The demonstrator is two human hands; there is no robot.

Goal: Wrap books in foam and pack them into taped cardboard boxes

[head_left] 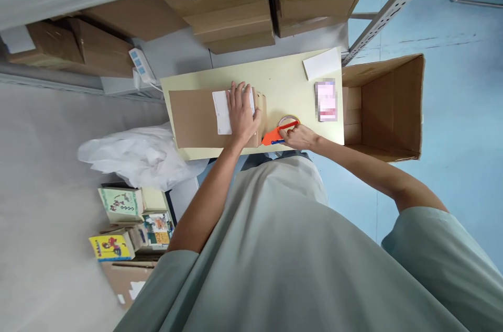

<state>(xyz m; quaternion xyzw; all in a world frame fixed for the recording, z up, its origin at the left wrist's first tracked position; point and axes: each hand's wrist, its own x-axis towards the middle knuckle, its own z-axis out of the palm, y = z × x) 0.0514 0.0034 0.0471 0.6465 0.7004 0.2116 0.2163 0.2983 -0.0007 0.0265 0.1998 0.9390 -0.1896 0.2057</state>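
A brown cardboard box [193,118] lies on the pale yellow tabletop [281,73], with a white label [222,112] on its upper face. Pressed on the box near its right end is my left hand [242,117], palm down and fingers stretched out, partly over the label. My right hand [301,137] is closed around an orange tape dispenser [271,136] with a blue part. The dispenser's orange tip is at the box's right end; whether it touches the cardboard I cannot tell. A roll of tape [288,118] shows just above my right fingers.
Right of the table stands an open cardboard carton [389,107]. A white box [321,63] and a blurred pink item [327,100] rest on the table's right. Shelved cartons [236,7], a power strip [142,65], white plastic [133,156] and books [121,203] surround it.
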